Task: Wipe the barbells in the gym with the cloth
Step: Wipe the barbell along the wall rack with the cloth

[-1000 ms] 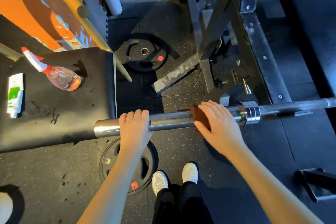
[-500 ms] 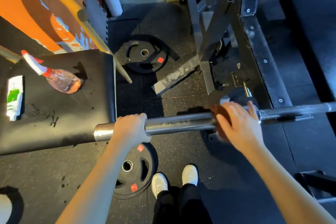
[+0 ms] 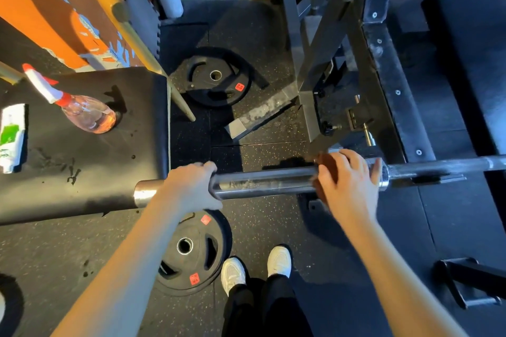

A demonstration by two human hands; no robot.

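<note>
Across gap between bench pad [image 3: 95, 167] edge and rack [image 3: 383, 63]: barbell sleeve [image 3: 262, 183]. Left hand [image 3: 189, 189] grips sleeve near free end. Right hand [image 3: 347, 186] wraps brown cloth [image 3: 325, 164] around sleeve beside collar [image 3: 383, 175]. Spray bottle [image 3: 87, 115] on pad holds pinkish liquid.

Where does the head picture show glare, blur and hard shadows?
Head view: glare streaks the shiny steel barbell sleeve; the right hand and the brown cloth under it look slightly motion-blurred; the clear spray bottle of pink liquid throws a hard shadow on the black padded bench; the wide lens bends straight edges.
</note>
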